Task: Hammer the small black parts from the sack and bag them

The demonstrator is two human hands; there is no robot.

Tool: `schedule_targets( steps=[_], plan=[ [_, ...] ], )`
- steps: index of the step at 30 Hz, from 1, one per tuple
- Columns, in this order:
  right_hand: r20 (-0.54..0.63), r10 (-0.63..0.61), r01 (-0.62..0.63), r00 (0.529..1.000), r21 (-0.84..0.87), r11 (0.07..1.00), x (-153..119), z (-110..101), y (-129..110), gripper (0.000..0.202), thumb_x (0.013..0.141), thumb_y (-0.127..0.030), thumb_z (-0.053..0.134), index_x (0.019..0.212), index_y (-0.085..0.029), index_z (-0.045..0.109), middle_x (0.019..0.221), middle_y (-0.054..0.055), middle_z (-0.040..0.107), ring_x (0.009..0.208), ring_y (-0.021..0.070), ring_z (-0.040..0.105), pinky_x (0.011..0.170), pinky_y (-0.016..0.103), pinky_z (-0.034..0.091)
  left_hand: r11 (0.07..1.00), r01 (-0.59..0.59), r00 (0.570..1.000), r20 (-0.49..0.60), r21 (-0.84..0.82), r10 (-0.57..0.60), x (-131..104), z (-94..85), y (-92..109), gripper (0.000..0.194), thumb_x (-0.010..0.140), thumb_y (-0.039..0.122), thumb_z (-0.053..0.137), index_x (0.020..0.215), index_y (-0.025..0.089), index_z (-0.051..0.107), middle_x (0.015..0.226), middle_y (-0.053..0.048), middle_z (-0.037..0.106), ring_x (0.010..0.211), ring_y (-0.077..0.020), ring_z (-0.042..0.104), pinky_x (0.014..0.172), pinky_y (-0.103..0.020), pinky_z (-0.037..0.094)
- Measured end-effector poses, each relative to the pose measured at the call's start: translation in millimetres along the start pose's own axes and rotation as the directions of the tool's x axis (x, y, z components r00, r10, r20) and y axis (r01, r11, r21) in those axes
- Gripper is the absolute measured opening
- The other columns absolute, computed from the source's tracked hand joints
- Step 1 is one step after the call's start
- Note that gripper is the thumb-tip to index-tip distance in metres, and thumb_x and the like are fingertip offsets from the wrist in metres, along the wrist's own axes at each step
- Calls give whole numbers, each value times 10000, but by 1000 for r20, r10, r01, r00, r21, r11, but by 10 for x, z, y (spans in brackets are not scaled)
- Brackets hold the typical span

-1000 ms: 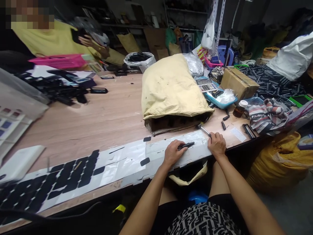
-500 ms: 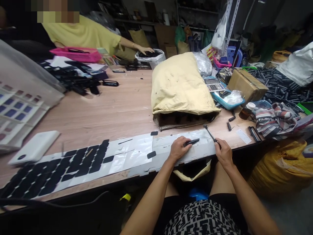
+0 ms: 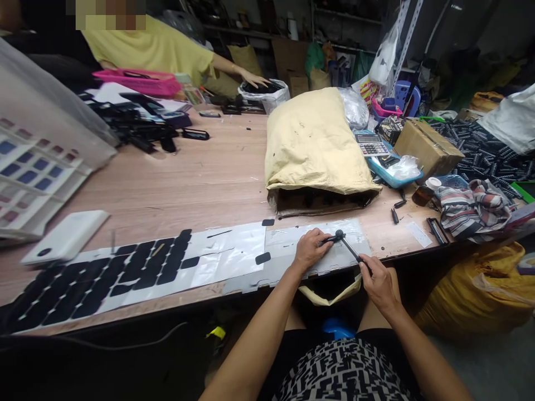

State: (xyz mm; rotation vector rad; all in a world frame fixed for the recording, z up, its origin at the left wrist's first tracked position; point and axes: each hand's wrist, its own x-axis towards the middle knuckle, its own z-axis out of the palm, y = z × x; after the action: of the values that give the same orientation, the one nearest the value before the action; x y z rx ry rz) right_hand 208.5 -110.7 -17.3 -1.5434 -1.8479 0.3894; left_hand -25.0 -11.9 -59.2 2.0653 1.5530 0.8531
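Note:
My left hand (image 3: pixel 310 248) is closed around a slim black piece (image 3: pixel 329 240), low over the grey-white board (image 3: pixel 288 267) at the table's front edge. From the right, my right hand (image 3: pixel 379 280) grips a round-headed tool (image 3: pixel 352 250) with a metal shaft and dark handle. The tool's head is at the far end of the black piece; whether they touch I cannot tell. To the left, a white sheet (image 3: pixel 234 259) bears rows of black rounded pads (image 3: pixel 142 270).
A big cream sack (image 3: pixel 317 142) lies beyond my hands, its dark mouth facing me. To its right are a blue tray (image 3: pixel 395 175), a cardboard box (image 3: pixel 428 146) and heaped black parts (image 3: pixel 480 150). A co-worker in a yellow top (image 3: pixel 154 50) reaches into a white bag (image 3: pixel 273 99).
The round-headed tool has swung left, from beyond the black piece to its tip. My right hand has moved slightly down; my left hand keeps its hold. The camera view has shifted a little.

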Motion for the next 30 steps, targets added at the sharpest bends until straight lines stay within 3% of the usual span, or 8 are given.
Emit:
schedule_targets(
  steps=[5,10,15,21,26,30],
  plan=[
    [-26,8,-8,1000,4,1000,19,4,-34,309,986,-301,485,1188,-221,704,1082,78,732,1016,202,694,940,330,556,1000,10,1000,1,-18,-10,14,3,-1,210,889,339,673,1075,297,761,930,-17,650,891,-189,592,806,-312,449],
    [27,-55,55,998,3,998,24,14,-150,317,989,-285,470,1195,-220,702,1007,73,732,947,191,694,880,309,564,1000,6,1000,-2,-15,-6,13,0,3,156,895,313,665,1007,281,769,895,-14,632,874,-188,575,783,-312,435],
    [30,-36,37,999,-20,999,28,29,-124,326,989,-305,463,1191,-227,706,1012,73,733,941,194,691,868,314,563,1000,19,1000,-4,-13,-19,17,-1,16,159,894,312,658,1008,294,767,884,-11,628,868,-185,575,778,-309,435],
    [-101,-22,1,995,-209,978,348,-52,195,330,976,-308,474,1207,-236,698,1043,68,714,979,203,652,887,319,507,1000,18,1000,-12,-10,-18,20,7,7,220,864,298,684,1067,277,766,919,-17,644,882,-194,593,781,-320,448],
    [-178,12,-97,984,-479,872,718,-60,549,304,944,-237,503,1153,-209,723,946,79,662,894,213,559,790,313,420,1000,7,1000,-3,-27,-7,12,28,-35,227,886,313,662,1090,293,758,929,-19,643,902,-198,602,790,-318,454],
    [-195,-2,-114,981,-579,807,834,28,643,283,939,-239,520,1146,-211,712,946,79,629,884,216,505,753,316,356,999,5,1000,13,-33,-4,8,28,-56,230,908,313,632,1103,276,749,933,-21,644,911,-199,602,818,-325,456]
  ],
)
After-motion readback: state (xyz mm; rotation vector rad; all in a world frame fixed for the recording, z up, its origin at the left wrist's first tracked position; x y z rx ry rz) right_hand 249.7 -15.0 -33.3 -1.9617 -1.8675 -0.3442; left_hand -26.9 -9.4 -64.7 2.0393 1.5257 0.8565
